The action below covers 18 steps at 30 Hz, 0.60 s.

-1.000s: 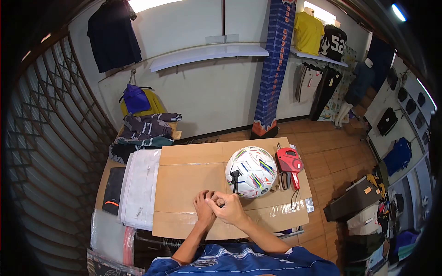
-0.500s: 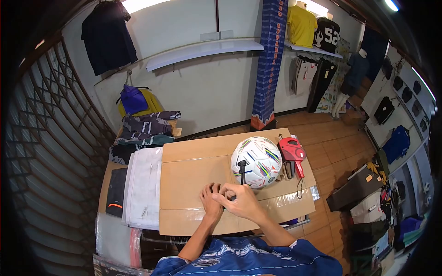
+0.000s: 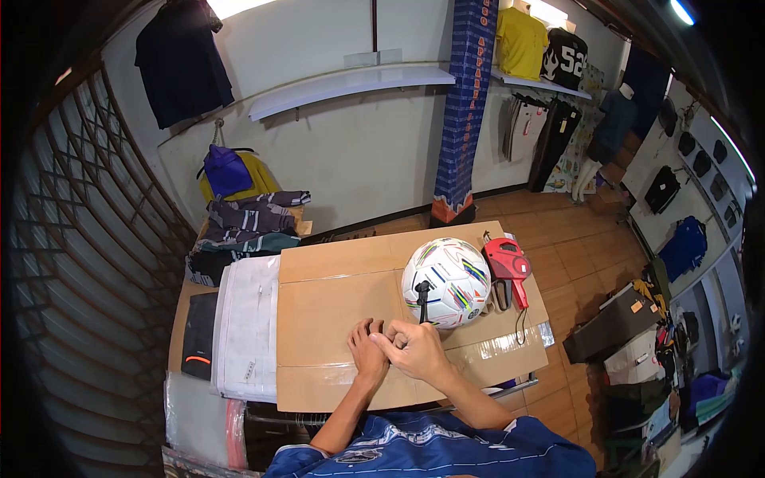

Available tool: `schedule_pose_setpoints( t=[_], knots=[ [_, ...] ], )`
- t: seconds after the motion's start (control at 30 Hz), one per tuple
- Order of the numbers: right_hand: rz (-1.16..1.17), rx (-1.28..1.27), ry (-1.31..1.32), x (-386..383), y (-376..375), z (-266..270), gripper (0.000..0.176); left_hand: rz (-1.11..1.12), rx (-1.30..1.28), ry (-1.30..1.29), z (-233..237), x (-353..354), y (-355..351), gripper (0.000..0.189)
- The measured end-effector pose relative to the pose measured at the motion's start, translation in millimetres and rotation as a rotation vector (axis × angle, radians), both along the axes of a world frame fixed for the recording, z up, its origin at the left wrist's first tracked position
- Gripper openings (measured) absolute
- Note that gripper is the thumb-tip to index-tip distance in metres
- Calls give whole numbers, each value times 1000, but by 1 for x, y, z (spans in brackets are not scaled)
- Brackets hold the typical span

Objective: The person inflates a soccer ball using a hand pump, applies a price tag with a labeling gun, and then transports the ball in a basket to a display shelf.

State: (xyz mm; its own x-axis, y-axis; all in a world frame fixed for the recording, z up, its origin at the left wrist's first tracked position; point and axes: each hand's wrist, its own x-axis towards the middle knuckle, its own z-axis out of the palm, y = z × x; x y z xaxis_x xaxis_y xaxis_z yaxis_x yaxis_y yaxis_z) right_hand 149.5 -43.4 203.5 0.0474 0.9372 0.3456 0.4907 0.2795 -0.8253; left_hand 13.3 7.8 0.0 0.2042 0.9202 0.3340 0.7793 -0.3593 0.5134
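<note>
A white football (image 3: 446, 279) with coloured streaks rests on a cardboard sheet (image 3: 335, 279). In front of the ball a slim black tool, like a ball pump (image 3: 423, 295), reaches from the ball's side down to my right hand (image 3: 416, 350). That hand is closed around the tool's lower end, thumb pointing left. Close beside it, my left hand (image 3: 370, 349) is low over the cardboard with bent fingers. Its palm is hidden, and anything inside it cannot be made out. To the right of the ball lies a red and black price labeller-like device (image 3: 508, 267).
White packaged garments (image 3: 249, 327) and a dark packet (image 3: 199, 334) lie left of the cardboard. Folded clothes (image 3: 251, 223) are piled behind them. A blue patterned pillar (image 3: 462, 119) stands beyond the table. Clothing and boxes (image 3: 613, 323) line the right side.
The ball appears slightly turned, and the black tool's head has shifted a little right and down. My right hand has curled more tightly; my left hand is nearly unmoved.
</note>
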Motion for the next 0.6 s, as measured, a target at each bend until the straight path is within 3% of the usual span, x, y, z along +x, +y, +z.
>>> schedule_pose_setpoints(
  t=[0.17,0.27,0.37,0.47,0.53,0.6],
  knots=[
    [-31,21,-15,-16,7,-45,34,-23,53,-23,5,-1,-2,47],
    [-50,2,3,-20,9,-46,34,17,55,20,-1,3,2,47],
    [-41,-4,21,-21,10,-42,33,8,18,-102,8,1,-3,46],
    [1,-16,25,-13,4,-21,32,-11,106,24,-2,-1,-1,43],
    [21,1,55,-8,-4,13,30,12,-69,-192,-8,3,4,42],
    [59,12,59,1,-19,55,27,18,-102,-199,-10,4,5,41]
  ],
)
